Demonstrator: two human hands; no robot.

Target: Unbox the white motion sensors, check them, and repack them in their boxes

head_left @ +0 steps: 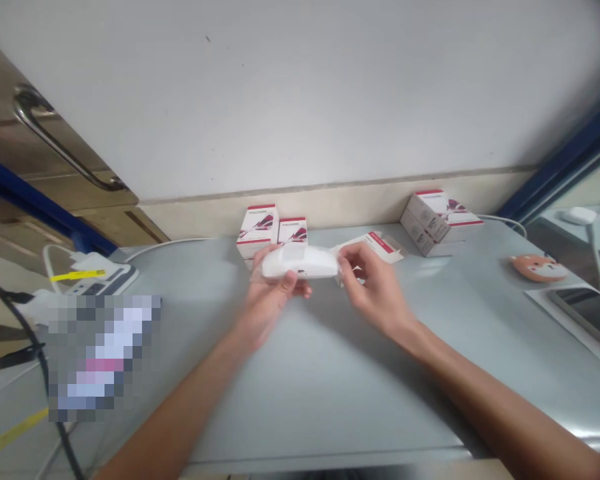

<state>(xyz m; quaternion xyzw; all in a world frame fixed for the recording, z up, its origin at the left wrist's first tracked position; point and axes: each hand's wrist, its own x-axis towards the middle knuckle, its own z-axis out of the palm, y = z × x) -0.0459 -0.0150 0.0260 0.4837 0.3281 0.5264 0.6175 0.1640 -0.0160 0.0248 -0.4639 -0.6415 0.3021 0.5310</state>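
Note:
A white, rounded plastic device (300, 261) with a small dark slot on its near side is held level above the table. Clear film seems to wrap it, showing past its left end. My left hand (270, 300) grips the device from below and the left, thumb on the near side. At the right end, my right hand (370, 283) is closed, its thumb and fingertips pinching the device's edge or its film; I cannot tell which. Behind my right hand lies an opened white and red carton (375, 247), partly hidden.
Two red-and-white boxes (258, 227) stand near the wall, with several more boxes (427, 223) stacked at right. A power strip (100, 283) with cables and a pixelated object (105, 360) are at left. An orange animal-faced item (539, 267) and a dark phone-like slab (590, 313) lie right.

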